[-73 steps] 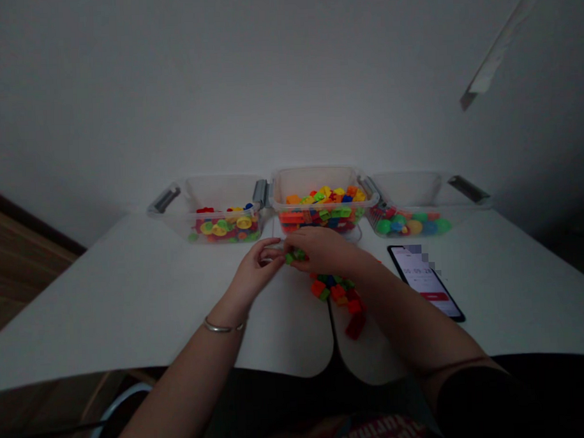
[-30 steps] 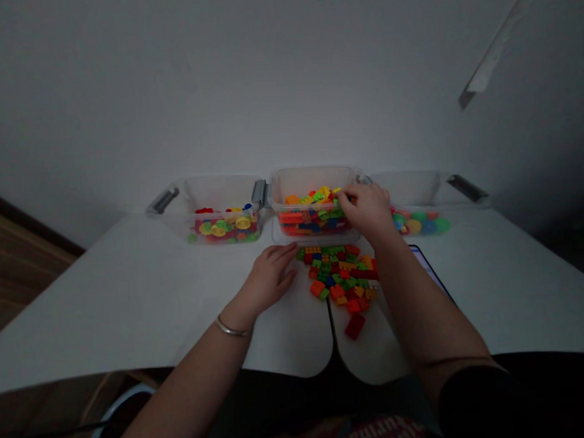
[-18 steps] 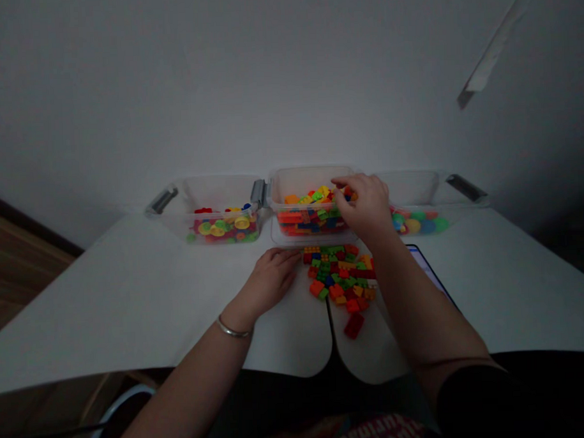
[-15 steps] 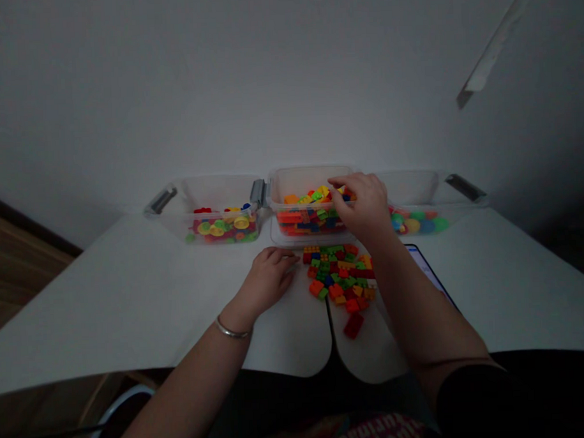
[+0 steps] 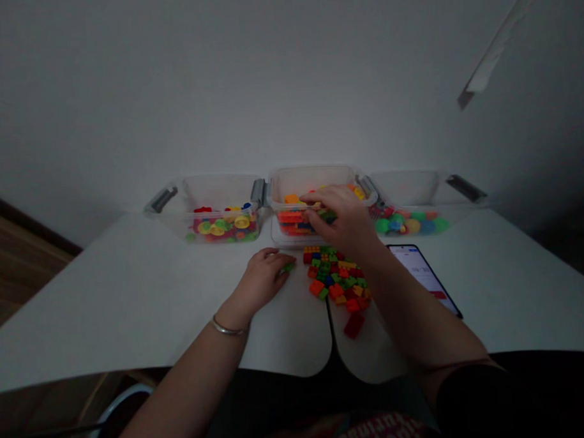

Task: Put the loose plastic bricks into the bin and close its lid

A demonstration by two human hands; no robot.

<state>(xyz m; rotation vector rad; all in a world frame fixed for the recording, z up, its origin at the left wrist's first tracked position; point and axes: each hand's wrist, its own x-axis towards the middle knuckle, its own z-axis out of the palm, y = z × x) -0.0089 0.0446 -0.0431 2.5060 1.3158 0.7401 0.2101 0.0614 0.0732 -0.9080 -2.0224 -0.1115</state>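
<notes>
My left hand, with a silver bangle on its wrist, is low over the table just left of a pile of toy bricks. Its fingers close on a small green toy brick. In front of the middle clear box, which is filled with bricks, hovers my right hand. Thumb and forefinger stand apart there, and I see nothing between them. Part of the box and the far right of the pile are hidden behind my right hand and forearm.
A left clear box holds colourful small pieces, and a right clear box holds round coloured ones. Right of my forearm lies a phone with its screen lit. A red brick lies near the table's front edge, by the seam.
My right hand has moved left and slightly down, from the right side of the middle box to its front. A green brick now shows in my left hand. More of the phone is visible.
</notes>
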